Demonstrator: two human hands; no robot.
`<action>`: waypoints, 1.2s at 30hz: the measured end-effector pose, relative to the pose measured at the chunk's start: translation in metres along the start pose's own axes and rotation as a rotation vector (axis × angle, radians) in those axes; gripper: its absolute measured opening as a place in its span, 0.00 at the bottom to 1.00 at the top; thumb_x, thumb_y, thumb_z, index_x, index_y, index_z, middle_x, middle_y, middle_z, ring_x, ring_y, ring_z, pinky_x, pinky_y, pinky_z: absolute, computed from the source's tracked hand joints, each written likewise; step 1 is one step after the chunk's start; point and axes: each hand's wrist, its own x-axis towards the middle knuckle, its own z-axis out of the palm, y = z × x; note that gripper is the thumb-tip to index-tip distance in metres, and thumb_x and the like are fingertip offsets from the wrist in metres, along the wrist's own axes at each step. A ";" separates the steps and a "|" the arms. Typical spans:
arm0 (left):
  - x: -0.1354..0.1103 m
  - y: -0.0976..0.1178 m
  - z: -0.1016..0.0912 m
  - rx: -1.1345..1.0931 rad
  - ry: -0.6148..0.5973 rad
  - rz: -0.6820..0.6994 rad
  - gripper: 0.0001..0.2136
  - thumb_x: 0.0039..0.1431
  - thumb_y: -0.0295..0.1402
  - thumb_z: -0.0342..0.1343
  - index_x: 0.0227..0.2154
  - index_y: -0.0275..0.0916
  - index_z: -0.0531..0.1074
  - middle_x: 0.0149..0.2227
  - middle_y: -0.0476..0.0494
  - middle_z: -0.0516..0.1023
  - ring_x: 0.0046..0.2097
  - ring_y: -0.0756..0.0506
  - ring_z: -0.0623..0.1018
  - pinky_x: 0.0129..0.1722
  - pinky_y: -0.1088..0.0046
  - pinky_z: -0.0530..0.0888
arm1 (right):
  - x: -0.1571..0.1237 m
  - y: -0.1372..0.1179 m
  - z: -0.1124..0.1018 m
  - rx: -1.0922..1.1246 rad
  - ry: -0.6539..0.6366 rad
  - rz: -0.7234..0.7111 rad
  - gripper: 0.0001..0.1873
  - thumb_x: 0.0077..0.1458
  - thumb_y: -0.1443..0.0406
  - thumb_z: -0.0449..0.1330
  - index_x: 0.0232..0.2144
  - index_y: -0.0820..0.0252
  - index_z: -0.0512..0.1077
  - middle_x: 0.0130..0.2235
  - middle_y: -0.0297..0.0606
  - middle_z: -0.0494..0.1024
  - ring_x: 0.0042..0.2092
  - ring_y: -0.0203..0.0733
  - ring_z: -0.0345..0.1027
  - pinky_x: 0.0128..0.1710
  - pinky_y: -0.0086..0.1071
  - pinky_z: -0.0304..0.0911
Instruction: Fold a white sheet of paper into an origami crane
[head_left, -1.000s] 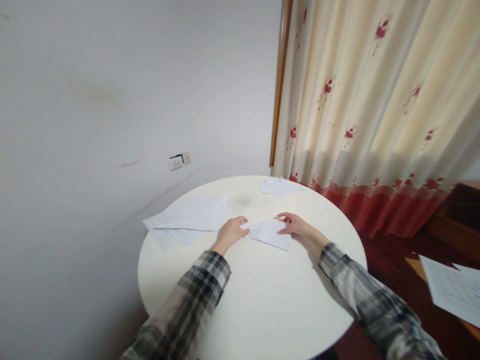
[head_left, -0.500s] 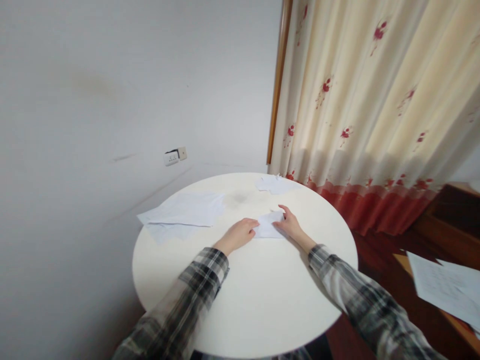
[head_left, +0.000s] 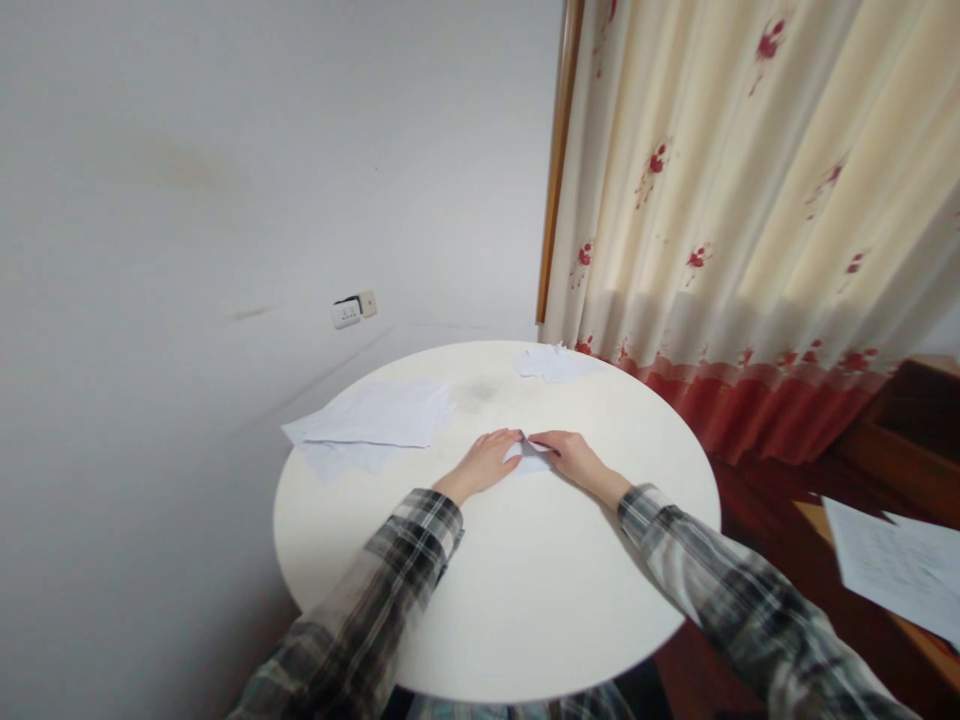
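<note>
Your small white paper lies between your hands near the middle of the round table, just beyond your forearms; a fold seems under way and unfinished, since the far part of the paper stands raised and tilted rather than pressed flat; your left hand rests at its left side, fingers and thumb bent about the edge, though you cannot tell from here whether they squeeze it or only steady it; your right hand has its fingertips together at the raised part and appears to be pinching it; what is left, by the look of it, is that lifted part to lay down and crease; apart from your hands, larger sheets lie to the left, and a ragged-edged paper rests near the far rim.
</note>
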 end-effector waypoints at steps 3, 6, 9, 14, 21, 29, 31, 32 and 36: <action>0.000 -0.001 -0.001 -0.018 0.000 0.027 0.19 0.58 0.35 0.44 0.52 0.39 0.60 0.56 0.43 0.63 0.58 0.46 0.60 0.57 0.66 0.54 | -0.004 -0.001 -0.001 -0.042 -0.072 -0.091 0.28 0.41 0.79 0.47 0.43 0.60 0.71 0.44 0.41 0.75 0.46 0.40 0.67 0.48 0.34 0.60; -0.001 -0.003 -0.003 -0.025 0.000 0.037 0.20 0.58 0.35 0.45 0.53 0.38 0.59 0.56 0.42 0.63 0.57 0.46 0.61 0.56 0.67 0.55 | -0.005 -0.004 0.000 -0.096 -0.102 -0.153 0.27 0.41 0.79 0.47 0.43 0.61 0.71 0.45 0.42 0.74 0.48 0.40 0.66 0.49 0.35 0.60; -0.002 -0.005 -0.004 -0.004 0.000 0.030 0.22 0.58 0.35 0.44 0.56 0.38 0.55 0.58 0.42 0.60 0.58 0.46 0.60 0.56 0.67 0.55 | -0.006 -0.009 0.000 -0.151 -0.101 -0.197 0.26 0.42 0.78 0.48 0.43 0.61 0.71 0.46 0.42 0.73 0.49 0.41 0.65 0.51 0.36 0.60; -0.003 -0.003 -0.005 0.094 -0.044 0.033 0.20 0.61 0.33 0.37 0.55 0.41 0.56 0.60 0.45 0.57 0.60 0.47 0.57 0.57 0.66 0.53 | -0.010 -0.018 -0.001 -0.175 -0.088 -0.262 0.20 0.48 0.73 0.50 0.45 0.65 0.69 0.48 0.45 0.72 0.52 0.43 0.62 0.53 0.38 0.59; -0.003 -0.005 -0.002 0.136 -0.137 0.007 0.21 0.62 0.34 0.31 0.58 0.44 0.50 0.62 0.46 0.49 0.62 0.47 0.51 0.58 0.59 0.51 | -0.012 -0.019 0.000 -0.171 -0.117 -0.281 0.19 0.53 0.70 0.48 0.48 0.64 0.67 0.50 0.45 0.70 0.55 0.41 0.59 0.55 0.37 0.58; 0.001 -0.018 0.002 0.134 -0.197 0.032 0.23 0.62 0.40 0.31 0.59 0.43 0.46 0.63 0.45 0.46 0.63 0.46 0.47 0.58 0.57 0.47 | -0.012 -0.021 0.003 -0.163 -0.156 -0.254 0.21 0.56 0.70 0.46 0.51 0.64 0.64 0.54 0.45 0.66 0.57 0.41 0.55 0.57 0.38 0.55; 0.001 -0.020 0.003 0.135 -0.203 0.033 0.23 0.62 0.40 0.30 0.59 0.43 0.46 0.63 0.46 0.46 0.63 0.45 0.47 0.58 0.56 0.47 | -0.012 -0.023 0.004 -0.139 -0.152 -0.242 0.20 0.56 0.70 0.46 0.51 0.63 0.64 0.53 0.44 0.66 0.57 0.40 0.56 0.57 0.37 0.55; 0.001 -0.021 0.003 0.135 -0.202 0.034 0.23 0.62 0.40 0.30 0.59 0.44 0.46 0.63 0.46 0.46 0.63 0.45 0.46 0.58 0.56 0.47 | -0.012 -0.024 0.004 -0.128 -0.149 -0.236 0.20 0.57 0.70 0.45 0.51 0.62 0.64 0.53 0.43 0.67 0.57 0.39 0.56 0.57 0.37 0.55; 0.000 -0.019 0.001 0.131 -0.202 0.032 0.23 0.62 0.40 0.30 0.60 0.44 0.45 0.63 0.46 0.45 0.63 0.45 0.46 0.58 0.56 0.46 | -0.011 -0.025 0.004 -0.115 -0.152 -0.223 0.19 0.57 0.70 0.45 0.50 0.62 0.65 0.51 0.43 0.69 0.56 0.39 0.58 0.56 0.36 0.56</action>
